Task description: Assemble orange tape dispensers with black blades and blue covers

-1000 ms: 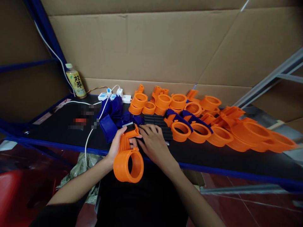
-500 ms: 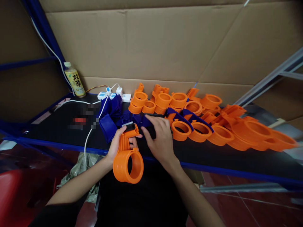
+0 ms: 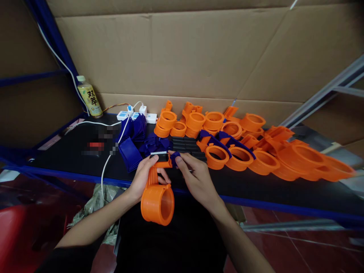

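Observation:
My left hand [image 3: 145,175] is closed round the handle of an orange plastic tape dispenser [image 3: 157,200], whose ring hangs below the table edge and whose serrated head [image 3: 159,154] points away from me. My right hand [image 3: 196,175] pinches a small blue plastic piece [image 3: 174,156] beside the dispenser's head. A stack of black ridged parts [image 3: 187,145] lies on the table just beyond my hands. Blue plastic pieces [image 3: 133,144] are piled to the left of them.
Many orange dispenser bodies [image 3: 256,151] cover the black table [image 3: 71,155] from the middle to the right. A drink bottle [image 3: 88,97], a white power strip [image 3: 136,115] and a white cable [image 3: 109,159] sit at the left. Cardboard walls the back.
My right hand went out to the parts on the table, then drew back with a small blue piece to the dispenser's head. The dispenser has tilted a little in my left hand.

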The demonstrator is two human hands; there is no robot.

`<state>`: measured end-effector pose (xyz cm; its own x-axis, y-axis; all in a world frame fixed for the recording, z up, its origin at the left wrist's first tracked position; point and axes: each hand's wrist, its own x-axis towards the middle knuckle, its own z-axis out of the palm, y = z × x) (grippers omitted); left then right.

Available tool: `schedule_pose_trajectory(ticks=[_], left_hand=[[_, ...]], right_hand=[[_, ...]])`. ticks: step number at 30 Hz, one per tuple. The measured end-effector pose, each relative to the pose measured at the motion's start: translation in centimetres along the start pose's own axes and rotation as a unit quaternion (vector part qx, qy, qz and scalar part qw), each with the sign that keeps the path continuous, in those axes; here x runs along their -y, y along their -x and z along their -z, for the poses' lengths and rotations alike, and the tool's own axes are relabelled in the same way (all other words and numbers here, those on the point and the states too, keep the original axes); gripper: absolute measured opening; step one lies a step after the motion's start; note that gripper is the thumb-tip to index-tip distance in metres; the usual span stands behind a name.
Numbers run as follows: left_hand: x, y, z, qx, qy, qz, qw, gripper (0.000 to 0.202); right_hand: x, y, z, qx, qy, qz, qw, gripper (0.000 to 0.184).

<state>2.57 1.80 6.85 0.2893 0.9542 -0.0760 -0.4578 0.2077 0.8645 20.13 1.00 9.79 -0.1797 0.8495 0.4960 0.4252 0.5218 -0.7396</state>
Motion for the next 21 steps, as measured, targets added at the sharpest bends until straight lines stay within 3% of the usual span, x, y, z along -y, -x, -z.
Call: schedule_pose_trajectory(ticks=[6, 10, 15, 21], left_hand=[[0.1, -0.1, 0.0, -0.002, -0.007, 0.0, 1.0, 0.041], [0.1, -0.2, 0.0, -0.003, -0.015, 0.003, 1.0, 0.039], [0.0, -0.1, -0.2, -0.008, -0.019, 0.017, 1.0, 0.038], [-0.1, -0.1, -0.3, -0.01, 0.002, 0.041, 0.999, 0.033]], right_hand=[[0.0, -0.3, 2.0, 0.114, -0.122, -0.08, 0.983, 0.033], [-0.3, -0.4, 2.1, 0.126, -0.156, -0.088, 0.976, 0.04], [-0.3, -0.1, 1.8, 0.075, -0.032, -0.014, 0.997, 0.04], [-0.7, -0.1, 2.3, 0.073, 0.034, 0.061, 0.995, 0.039]])
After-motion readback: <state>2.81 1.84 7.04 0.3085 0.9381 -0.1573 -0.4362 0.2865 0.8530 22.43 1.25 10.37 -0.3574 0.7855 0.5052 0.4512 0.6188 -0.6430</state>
